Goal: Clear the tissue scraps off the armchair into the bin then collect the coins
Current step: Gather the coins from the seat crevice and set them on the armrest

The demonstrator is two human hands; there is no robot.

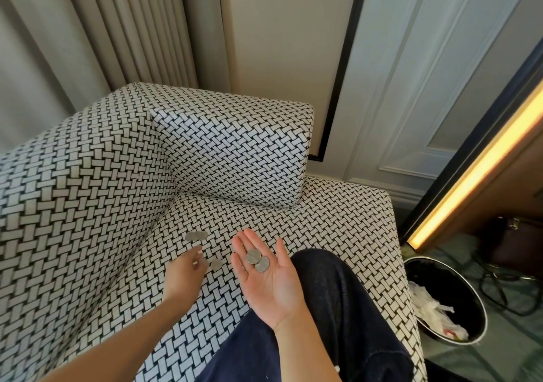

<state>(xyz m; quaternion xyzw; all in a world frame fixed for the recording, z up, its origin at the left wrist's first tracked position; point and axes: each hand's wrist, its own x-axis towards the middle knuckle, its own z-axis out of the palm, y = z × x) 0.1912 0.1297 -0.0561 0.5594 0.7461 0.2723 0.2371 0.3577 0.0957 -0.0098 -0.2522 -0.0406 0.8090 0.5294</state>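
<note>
As two coins (258,260) lie loose on the spread right hand (269,287), they may be spilled by tilt; left hand (185,274) grip cannot be told.

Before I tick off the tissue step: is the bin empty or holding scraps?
Holding scraps: crumpled white scraps lie inside the black bin on the floor beside the armchair.

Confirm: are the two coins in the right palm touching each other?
Touching. The head view shows the upper coin and the lower coin overlapping at their rims on the open right hand, with no gap between them.
</note>
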